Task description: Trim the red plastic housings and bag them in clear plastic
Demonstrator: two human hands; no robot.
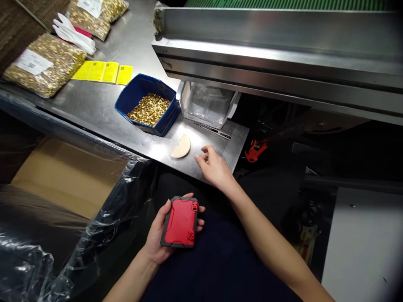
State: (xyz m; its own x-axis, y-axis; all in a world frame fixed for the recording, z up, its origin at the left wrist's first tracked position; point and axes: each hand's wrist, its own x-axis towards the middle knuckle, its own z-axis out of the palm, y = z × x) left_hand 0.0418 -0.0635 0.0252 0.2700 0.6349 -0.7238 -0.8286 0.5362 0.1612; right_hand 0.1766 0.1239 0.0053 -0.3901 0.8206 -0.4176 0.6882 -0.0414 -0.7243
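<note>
My left hand [160,235] is wrapped round a red case [181,220] with black edges, held above my lap. My right hand [212,165] hovers over the front of the metal table, its fingers curled and thumb near the index finger; whether something small is between them I cannot make out. Left of those fingertips lies a pale round disc [181,147] with a notch. A blue bin [170,115] of small gold-coloured parts [149,109] stands behind the disc. Tweezers [217,132] lie in front of a clear bin [206,102] with plastic bags inside.
Bags of gold-coloured parts [47,63], a white glove [72,33] and yellow labels [102,71] lie at the back left. A metal machine frame [267,63] overhangs the table's right side. A cardboard box [69,172] lined with dark plastic stands at left.
</note>
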